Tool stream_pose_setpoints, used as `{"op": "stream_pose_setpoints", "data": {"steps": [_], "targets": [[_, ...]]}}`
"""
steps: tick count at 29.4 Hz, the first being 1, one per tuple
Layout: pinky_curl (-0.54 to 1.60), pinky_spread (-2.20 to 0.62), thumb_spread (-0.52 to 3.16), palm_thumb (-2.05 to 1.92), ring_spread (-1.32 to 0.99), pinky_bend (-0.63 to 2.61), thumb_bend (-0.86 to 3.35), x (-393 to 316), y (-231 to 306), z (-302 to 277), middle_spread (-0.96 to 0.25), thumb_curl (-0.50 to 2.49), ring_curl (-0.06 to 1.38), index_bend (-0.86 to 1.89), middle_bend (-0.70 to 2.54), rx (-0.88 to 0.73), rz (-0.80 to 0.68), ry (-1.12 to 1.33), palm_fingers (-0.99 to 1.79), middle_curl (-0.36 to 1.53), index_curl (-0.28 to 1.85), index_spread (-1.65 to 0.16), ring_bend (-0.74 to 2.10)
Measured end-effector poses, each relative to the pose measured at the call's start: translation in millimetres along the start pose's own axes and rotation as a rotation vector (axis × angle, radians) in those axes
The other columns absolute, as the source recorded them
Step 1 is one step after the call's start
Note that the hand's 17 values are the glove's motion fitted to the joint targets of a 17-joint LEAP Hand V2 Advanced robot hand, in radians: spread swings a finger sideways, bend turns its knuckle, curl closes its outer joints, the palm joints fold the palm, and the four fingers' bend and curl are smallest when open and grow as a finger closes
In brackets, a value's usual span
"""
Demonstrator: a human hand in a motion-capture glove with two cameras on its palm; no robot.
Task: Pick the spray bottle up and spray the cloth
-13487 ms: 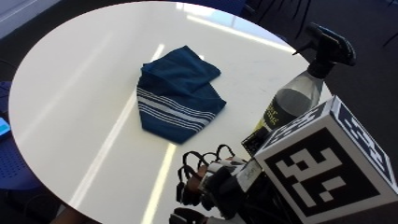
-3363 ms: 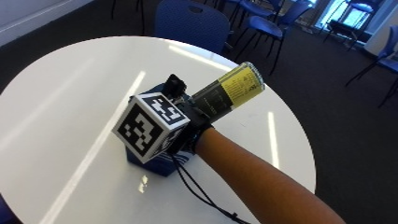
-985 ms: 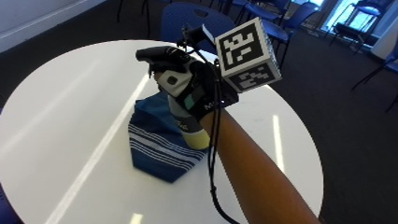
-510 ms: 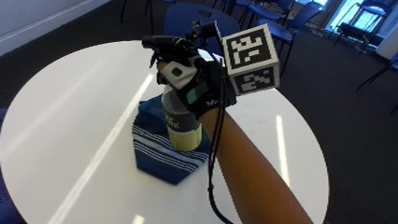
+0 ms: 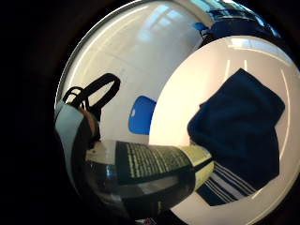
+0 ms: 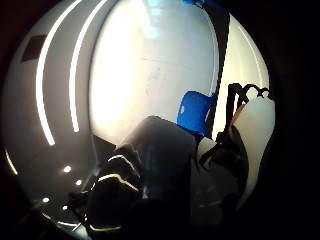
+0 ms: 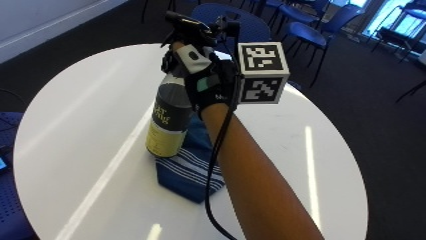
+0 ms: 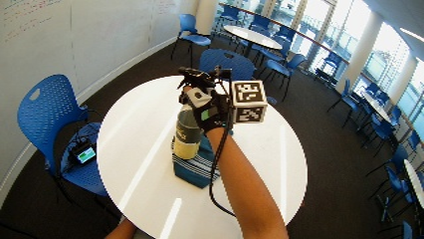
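— Round white table [image 7: 80, 115], blue chairs around, dark carpet beyond. Anything at the left?

— Blue chair [image 8: 50, 107] by the wall, well apart from the work. Further right, spray bottle [image 7: 168, 115] held upright, clear of the table, base over the near end of the cloth [image 7: 190, 167].

— And the right hand [image 7: 210, 85]?

— Fingers curled round the bottle's neck, just under the black trigger head [image 7: 193, 25]. Bottle filling much of both palm views, label [image 5: 159, 161] close to the palm.

— Cloth itself?

— Dark blue, white stripes at one end, lying bunched on the table beneath and beside the bottle; seen well in the little-finger palm view [image 5: 239, 126].

— Nozzle direction?

— Seemingly outward, away from the forearm, not down at the cloth. Hard to be sure.

— So, for the spray to land?

— Probably: tip the head down toward the cloth, keep the bottle near enough that mist falls on fabric and not on bare table, then squeeze the trigger with the forefinger while keeping the neck gripped. Worth aiming at the flat middle rather than the folded edge.
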State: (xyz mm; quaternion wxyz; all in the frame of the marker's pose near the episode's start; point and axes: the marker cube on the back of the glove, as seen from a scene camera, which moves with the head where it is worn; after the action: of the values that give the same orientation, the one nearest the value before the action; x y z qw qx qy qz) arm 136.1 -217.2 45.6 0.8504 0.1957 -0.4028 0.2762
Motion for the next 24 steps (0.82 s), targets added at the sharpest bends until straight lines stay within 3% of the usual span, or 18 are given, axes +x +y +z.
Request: {"op": "stream_pose_setpoints", "data": {"steps": [12, 24], "targets": [[0.41, -0.29, 0.19, 0.86, -0.23, 0.36, -0.03, 3.7, -11.5, 22.4, -0.20, 0.83, 0.45, 0.55, 0.64, 0.024, -0.015, -0.035, 1.38, 0.50, 0.55, -0.24, 0.55], [0.41, -0.29, 0.19, 0.87, -0.24, 0.36, -0.03, 14.3, -45.0, -2.4, -0.20, 0.83, 0.45, 0.56, 0.65, 0.158, -0.061, 0.005, 1.38, 0.50, 0.55, -0.24, 0.53]]}}
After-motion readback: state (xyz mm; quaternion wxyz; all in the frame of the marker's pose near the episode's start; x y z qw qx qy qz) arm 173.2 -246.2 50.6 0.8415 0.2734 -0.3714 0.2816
